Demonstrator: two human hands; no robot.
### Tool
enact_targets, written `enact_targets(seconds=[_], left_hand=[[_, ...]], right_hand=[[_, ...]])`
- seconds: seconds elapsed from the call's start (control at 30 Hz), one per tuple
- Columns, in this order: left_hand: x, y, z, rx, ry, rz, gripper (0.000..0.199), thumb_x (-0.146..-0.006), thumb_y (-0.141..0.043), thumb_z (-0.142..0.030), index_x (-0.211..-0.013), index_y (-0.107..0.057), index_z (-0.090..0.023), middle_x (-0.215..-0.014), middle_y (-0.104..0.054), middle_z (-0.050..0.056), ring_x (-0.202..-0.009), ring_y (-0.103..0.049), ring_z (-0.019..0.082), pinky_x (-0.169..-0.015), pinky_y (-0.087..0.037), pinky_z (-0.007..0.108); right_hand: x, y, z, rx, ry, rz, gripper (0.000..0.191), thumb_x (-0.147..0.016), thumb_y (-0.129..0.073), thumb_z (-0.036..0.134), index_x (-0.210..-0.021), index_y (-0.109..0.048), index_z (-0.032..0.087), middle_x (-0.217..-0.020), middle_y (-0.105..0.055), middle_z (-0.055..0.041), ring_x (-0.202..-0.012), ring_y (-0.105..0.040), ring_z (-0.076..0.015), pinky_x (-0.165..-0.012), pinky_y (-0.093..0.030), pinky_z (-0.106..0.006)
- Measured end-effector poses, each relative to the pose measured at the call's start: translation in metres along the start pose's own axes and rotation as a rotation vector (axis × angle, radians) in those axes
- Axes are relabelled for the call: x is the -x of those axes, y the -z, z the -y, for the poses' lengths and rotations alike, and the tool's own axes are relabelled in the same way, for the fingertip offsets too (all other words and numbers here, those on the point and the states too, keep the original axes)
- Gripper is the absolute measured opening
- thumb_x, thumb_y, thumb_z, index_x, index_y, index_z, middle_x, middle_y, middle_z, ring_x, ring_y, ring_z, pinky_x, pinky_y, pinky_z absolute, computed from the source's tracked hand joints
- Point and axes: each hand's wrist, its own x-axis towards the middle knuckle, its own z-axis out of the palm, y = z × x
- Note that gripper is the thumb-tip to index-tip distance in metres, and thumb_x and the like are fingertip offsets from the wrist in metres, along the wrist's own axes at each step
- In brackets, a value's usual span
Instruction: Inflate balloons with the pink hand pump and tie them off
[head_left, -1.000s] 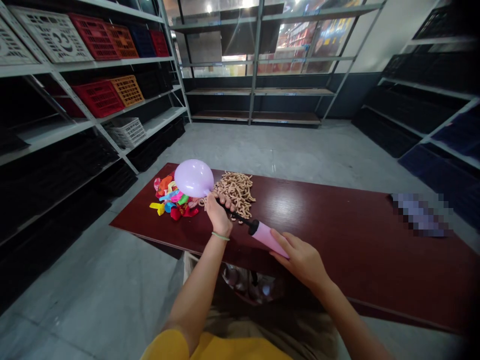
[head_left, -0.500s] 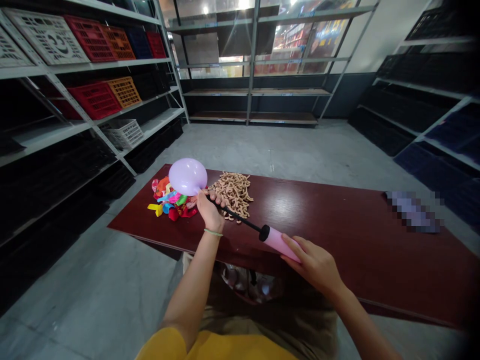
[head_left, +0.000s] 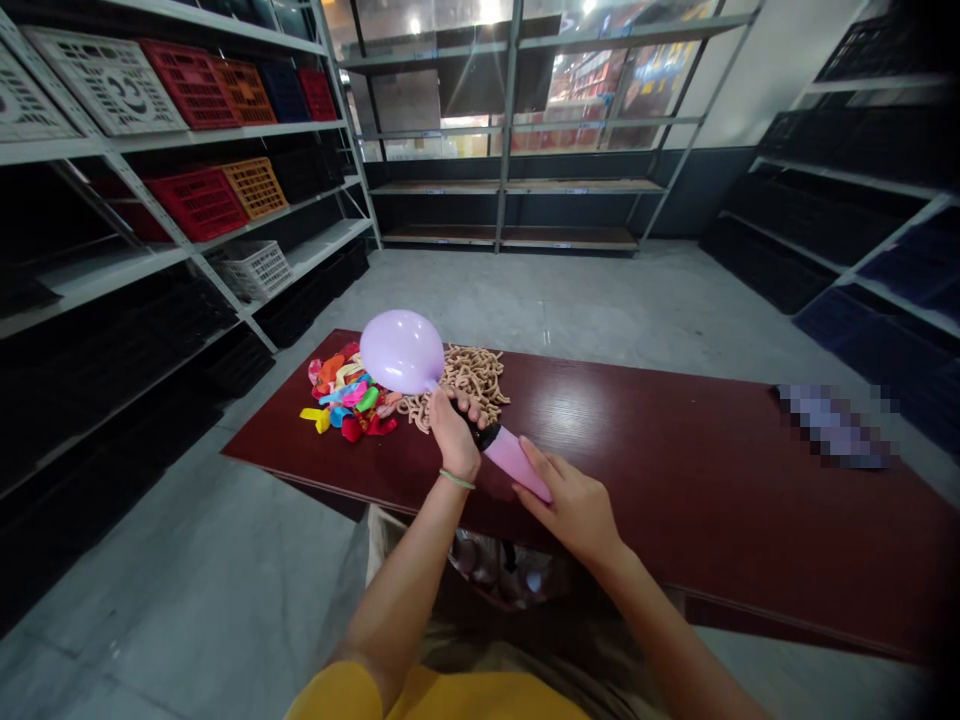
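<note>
A purple balloon (head_left: 403, 351), inflated, sits on the nozzle end of a pink hand pump (head_left: 517, 464). My left hand (head_left: 456, 432) is closed around the pump's black front end, right at the balloon's neck. Around the pink barrel my right hand (head_left: 571, 503) is wrapped, near the table's front edge. The pump is pushed together, with its black rod hidden. Left of my hands lie several uninflated coloured balloons (head_left: 352, 395). Behind my left hand is a pile of tan curved pieces (head_left: 480, 378), partly covered by the balloon.
The dark red table (head_left: 630, 450) carries a blurred purple item (head_left: 832, 425) at its right end. Shelves with red crates (head_left: 199, 203) stand at the left. A metal rack (head_left: 507, 188) is at the back, and dark shelving fills the right side.
The pump has closed up, with the black rod gone from sight. My hands have come together, the right moving left and the left moving right. The balloon has shifted right and looks slightly larger.
</note>
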Motion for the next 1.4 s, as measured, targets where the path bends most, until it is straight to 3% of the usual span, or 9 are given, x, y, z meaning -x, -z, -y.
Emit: enact_targets(seconds=[0.23,0.6,0.73,1.03,1.4], left_hand=[[0.000,0.003,-0.002,-0.013,0.010,0.010,0.028,-0.088,-0.059,-0.042,-0.077,-0.042,-0.022,-0.059,-0.037,-0.007,-0.042,-0.037,0.007,-0.036,-0.029,0.019],[-0.026,0.012,-0.015,0.012,-0.048,-0.008,0.024,-0.088,-0.057,-0.037,-0.078,-0.041,-0.022,-0.059,-0.035,-0.007,-0.042,-0.036,0.007,-0.037,-0.029,0.019],[-0.030,0.014,-0.017,0.018,-0.046,-0.017,0.021,-0.089,-0.055,-0.034,-0.078,-0.041,-0.022,-0.059,-0.035,-0.007,-0.042,-0.037,0.007,-0.038,-0.029,0.019],[-0.028,0.011,-0.016,0.018,-0.068,0.003,0.022,-0.089,-0.055,-0.035,-0.079,-0.041,-0.022,-0.061,-0.035,-0.007,-0.043,-0.037,0.006,-0.037,-0.028,0.019],[0.001,0.001,0.007,-0.011,0.035,0.015,0.026,-0.089,-0.056,-0.040,-0.078,-0.041,-0.022,-0.059,-0.037,-0.007,-0.041,-0.037,0.007,-0.036,-0.029,0.019]], right_hand=[[0.005,0.003,-0.005,-0.022,0.048,0.026,0.056,-0.097,-0.051,0.044,-0.148,-0.041,0.022,-0.111,-0.069,-0.0083,-0.089,-0.067,-0.0186,-0.073,-0.050,-0.026],[0.054,0.007,-0.067,0.145,0.177,-0.070,0.047,-0.093,-0.061,0.039,-0.135,-0.057,0.021,-0.113,-0.069,-0.0098,-0.092,-0.068,-0.0204,-0.079,-0.049,-0.028],[0.065,0.013,-0.075,0.164,0.193,-0.081,0.045,-0.092,-0.063,0.037,-0.134,-0.058,0.020,-0.113,-0.069,-0.0103,-0.093,-0.068,-0.0212,-0.080,-0.049,-0.029],[0.060,0.005,-0.051,0.115,0.094,-0.094,0.049,-0.093,-0.061,0.035,-0.140,-0.051,0.021,-0.110,-0.070,-0.0079,-0.089,-0.068,-0.0177,-0.075,-0.048,-0.026],[0.007,-0.003,-0.003,0.024,0.000,-0.034,0.055,-0.097,-0.051,0.043,-0.147,-0.044,0.021,-0.107,-0.071,-0.0075,-0.083,-0.067,-0.0178,-0.066,-0.046,-0.026]])
